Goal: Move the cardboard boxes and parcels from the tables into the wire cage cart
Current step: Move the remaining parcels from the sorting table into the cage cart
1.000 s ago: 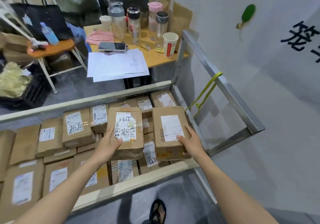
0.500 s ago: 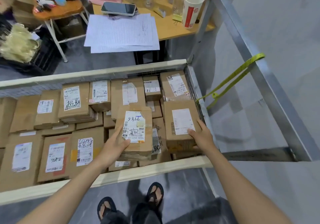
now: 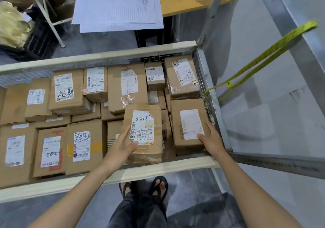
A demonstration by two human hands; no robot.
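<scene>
From the head view we look down into a wire cage cart with cream rails (image 3: 158,170), packed with brown cardboard parcels bearing white labels. The person's left hand (image 3: 121,148) grips a brown cardboard box with a handwritten white label (image 3: 156,120) at its near left corner, thumb on top and fingers (image 3: 127,132) clamped along its side. The box is inside the cart by the near rail, above other parcels. We cannot tell whether it rests on them.

The right hand (image 3: 212,139) holds a plain brown cardboard box with a printed white label (image 3: 190,124), its fingers wrapped round the near right edge. This box sits in the cart's near right corner, beside the wire side wall.

Beyond the cart, white lined sheets of paper (image 3: 117,6) lie on a wooden surface (image 3: 177,2).
</scene>
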